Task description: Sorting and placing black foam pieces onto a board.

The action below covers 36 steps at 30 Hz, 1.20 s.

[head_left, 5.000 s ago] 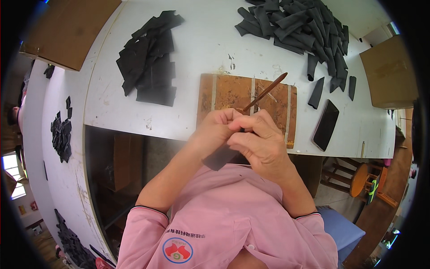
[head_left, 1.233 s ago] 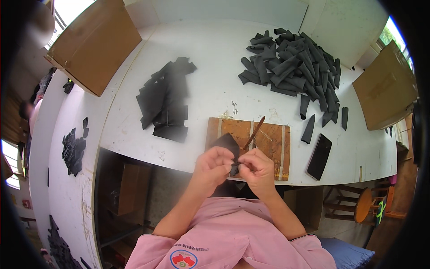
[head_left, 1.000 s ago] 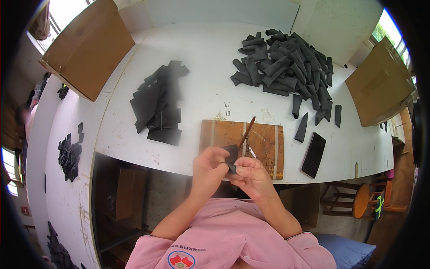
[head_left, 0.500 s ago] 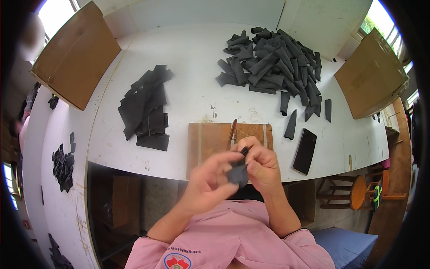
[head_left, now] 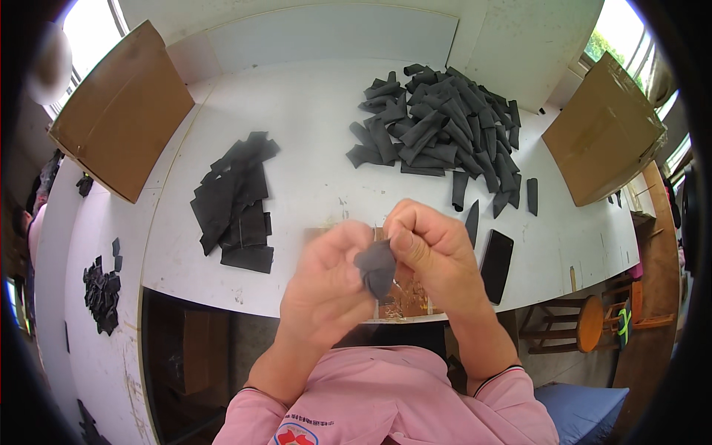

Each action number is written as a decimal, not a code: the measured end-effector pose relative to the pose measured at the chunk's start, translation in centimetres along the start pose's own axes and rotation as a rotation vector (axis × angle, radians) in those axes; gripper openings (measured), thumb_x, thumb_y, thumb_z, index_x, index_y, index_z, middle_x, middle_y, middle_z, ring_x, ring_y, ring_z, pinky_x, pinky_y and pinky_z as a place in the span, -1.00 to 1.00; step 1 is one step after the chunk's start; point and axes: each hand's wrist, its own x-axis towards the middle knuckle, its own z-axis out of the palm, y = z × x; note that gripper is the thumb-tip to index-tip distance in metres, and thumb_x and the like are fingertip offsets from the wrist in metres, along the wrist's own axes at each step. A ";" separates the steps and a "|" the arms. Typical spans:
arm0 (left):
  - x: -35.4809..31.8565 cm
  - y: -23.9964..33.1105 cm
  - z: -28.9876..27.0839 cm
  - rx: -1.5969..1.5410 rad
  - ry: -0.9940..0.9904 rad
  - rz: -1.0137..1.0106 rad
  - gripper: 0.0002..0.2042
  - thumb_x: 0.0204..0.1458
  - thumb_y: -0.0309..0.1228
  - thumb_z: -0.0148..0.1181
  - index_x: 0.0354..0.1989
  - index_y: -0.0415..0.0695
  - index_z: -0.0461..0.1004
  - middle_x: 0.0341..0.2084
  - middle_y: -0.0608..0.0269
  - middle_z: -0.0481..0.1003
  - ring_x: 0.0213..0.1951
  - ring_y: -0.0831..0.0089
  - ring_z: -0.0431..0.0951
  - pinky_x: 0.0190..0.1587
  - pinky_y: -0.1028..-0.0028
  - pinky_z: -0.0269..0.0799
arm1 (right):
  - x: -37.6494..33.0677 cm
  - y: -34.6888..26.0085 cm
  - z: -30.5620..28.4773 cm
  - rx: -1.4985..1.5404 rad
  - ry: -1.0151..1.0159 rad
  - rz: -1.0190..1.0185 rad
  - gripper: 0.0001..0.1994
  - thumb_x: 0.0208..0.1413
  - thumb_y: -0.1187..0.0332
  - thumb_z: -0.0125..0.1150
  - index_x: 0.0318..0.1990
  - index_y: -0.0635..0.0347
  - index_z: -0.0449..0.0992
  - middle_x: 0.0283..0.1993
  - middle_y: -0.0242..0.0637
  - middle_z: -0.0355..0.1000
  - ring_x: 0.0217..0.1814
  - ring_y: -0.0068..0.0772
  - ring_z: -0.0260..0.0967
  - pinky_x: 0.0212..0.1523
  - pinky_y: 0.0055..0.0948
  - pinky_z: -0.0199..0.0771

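A small dark grey piece of sheet material [head_left: 377,268], folded and curved, is held between my hands above the front edge of the table. My right hand [head_left: 437,256] is closed, its thumb and index finger pinching the piece's upper edge. My left hand [head_left: 326,278] curls against the other side of it, with the upper fingers smeared by motion. Beneath the hands lies a brown wooden board [head_left: 406,300], mostly covered by them. Left of it are flat dark grey pieces [head_left: 236,204], loosely stacked. A big heap of rolled, tube-like dark grey pieces [head_left: 445,126] lies at the back right.
A black phone [head_left: 497,267] rests right of my right hand, beside a pointed grey piece [head_left: 472,222]. Cardboard boxes stand at the left [head_left: 122,111] and right [head_left: 604,133]. Small dark scraps [head_left: 101,297] lie on a side table. A wooden stool [head_left: 589,324] stands at the right.
Both hands have risen slightly, and my left hand has closed in around the piece. The pointed brown tool seen on the board before is now hidden. The view has tilted up a little.
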 end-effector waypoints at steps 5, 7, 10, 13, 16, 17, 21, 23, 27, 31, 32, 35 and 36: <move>1.1 1.3 -2.0 -0.246 0.059 -0.087 -0.64 0.11 -0.48 -0.28 0.08 -0.36 0.05 -0.42 0.13 0.39 -0.87 0.69 0.11 -0.83 0.68 0.00 | 1.9 2.3 -1.3 0.149 -0.078 0.196 -0.77 0.10 0.27 0.00 -0.52 0.20 0.30 -0.61 -0.51 0.18 -0.55 -0.71 0.05 -0.52 -0.66 0.09; 0.6 1.5 -7.6 -0.324 0.062 -0.148 -0.65 0.11 -0.48 -0.30 0.06 -0.36 0.09 -0.48 0.17 0.38 -0.88 0.69 0.10 -0.84 0.67 0.00 | 1.9 6.8 -2.7 0.321 -0.050 0.422 -0.76 0.10 0.25 -0.01 -0.54 0.17 0.30 -0.64 -0.51 0.17 -0.59 -0.71 0.04 -0.55 -0.66 0.07; 0.0 0.8 -7.4 -0.337 0.331 -0.138 -0.68 0.12 -0.47 -0.31 0.02 -0.34 0.16 -0.63 0.26 0.33 -0.89 0.68 0.06 -0.85 0.66 -0.03 | 0.6 9.3 -2.3 0.474 -0.040 0.419 -0.76 0.10 0.25 -0.02 -0.54 0.15 0.30 -0.64 -0.50 0.18 -0.61 -0.71 0.04 -0.56 -0.66 0.06; 0.3 1.0 -6.5 -0.388 0.535 -0.076 -0.70 0.12 -0.46 -0.32 -0.02 -0.32 0.21 -0.78 0.35 0.24 -0.89 0.67 0.03 -0.86 0.66 -0.05 | 1.1 9.2 -2.1 0.397 -0.023 0.402 -0.76 0.09 0.26 0.00 -0.55 0.15 0.30 -0.66 -0.51 0.17 -0.62 -0.71 0.05 -0.55 -0.67 0.06; 0.9 1.4 -4.7 -0.579 0.372 -0.029 -0.71 0.12 -0.47 -0.31 -0.04 -0.30 0.22 -0.84 0.38 0.18 -0.87 0.65 0.05 -0.84 0.66 -0.04 | 2.7 6.8 -1.9 0.297 -0.092 0.323 -0.80 0.08 0.27 0.02 -0.50 0.17 0.35 -0.61 -0.49 0.23 -0.60 -0.69 0.10 -0.54 -0.67 0.12; 0.9 1.3 -4.1 -0.636 0.261 0.022 -0.72 0.12 -0.47 -0.31 -0.04 -0.29 0.23 -0.84 0.38 0.17 -0.86 0.65 0.06 -0.83 0.67 -0.04 | 2.8 6.1 -1.7 0.254 -0.138 0.260 -0.82 0.07 0.29 0.03 -0.44 0.20 0.40 -0.55 -0.48 0.29 -0.58 -0.67 0.15 -0.52 -0.69 0.17; -0.5 1.6 -7.6 -0.415 0.330 -0.138 -0.73 0.09 -0.43 -0.20 -0.10 -0.30 0.28 -0.75 0.34 0.25 -0.81 0.68 0.10 -0.75 0.69 0.05 | 2.1 9.4 -2.1 0.314 -0.099 0.473 -0.84 0.06 0.31 0.03 -0.44 0.20 0.40 -0.55 -0.46 0.30 -0.57 -0.70 0.16 -0.52 -0.71 0.17; -0.9 1.0 -7.0 0.090 0.469 -0.109 -0.74 0.06 -0.44 -0.14 -0.10 -0.29 0.30 -0.69 0.32 0.29 -0.79 0.69 0.12 -0.74 0.69 0.05 | 1.0 10.3 -2.2 0.340 -0.078 0.424 -0.79 0.08 0.28 0.00 -0.51 0.18 0.36 -0.60 -0.49 0.25 -0.60 -0.71 0.10 -0.56 -0.70 0.12; -0.4 0.6 -6.5 1.256 0.509 0.252 -0.70 -0.06 -0.54 0.00 -0.09 -0.27 0.31 -0.45 0.27 0.43 -0.51 0.59 0.37 -0.45 0.64 0.28 | 0.9 10.6 -2.4 0.143 0.015 0.294 -0.73 0.10 0.26 -0.04 -0.54 0.23 0.34 -0.65 -0.44 0.23 -0.59 -0.65 0.12 -0.52 -0.63 0.17; 0.1 0.8 -5.3 1.553 0.301 0.423 -0.77 -0.10 -0.64 0.05 -0.21 -0.28 0.38 -0.36 0.23 0.45 -0.29 0.53 0.40 -0.18 0.57 0.29 | 0.5 8.6 -2.5 -0.348 0.198 0.009 -0.71 0.00 0.23 0.08 -0.40 0.36 0.38 -0.52 -0.26 0.30 -0.43 -0.40 0.28 -0.41 -0.48 0.30; 0.3 0.5 -5.2 1.512 0.297 0.474 -0.86 -0.07 -0.63 0.08 -0.29 -0.28 0.42 -0.37 0.18 0.44 -0.28 0.56 0.38 -0.19 0.59 0.27 | 0.6 7.3 -2.2 -0.352 0.193 0.008 -0.71 0.00 0.23 0.08 -0.40 0.36 0.38 -0.52 -0.26 0.30 -0.43 -0.40 0.28 -0.41 -0.48 0.30; -0.7 -0.6 -4.3 1.209 0.414 0.639 -0.95 -0.03 -0.60 0.04 -0.38 -0.25 0.39 -0.38 0.20 0.44 -0.31 0.55 0.38 -0.17 0.57 0.26 | 0.7 3.2 -0.4 -1.203 -0.012 -0.516 -0.67 -0.17 0.15 0.18 -0.47 0.29 0.40 -0.54 -0.27 0.27 -0.35 -0.31 0.30 -0.44 -0.41 0.32; -1.0 -1.0 -3.9 1.032 0.455 0.740 -0.98 -0.02 -0.59 0.03 -0.40 -0.24 0.38 -0.38 0.20 0.44 -0.32 0.54 0.38 -0.17 0.56 0.26 | 0.6 3.7 -0.5 -1.207 -0.007 -0.509 -0.67 -0.17 0.15 0.18 -0.47 0.29 0.40 -0.54 -0.27 0.27 -0.35 -0.31 0.30 -0.44 -0.41 0.32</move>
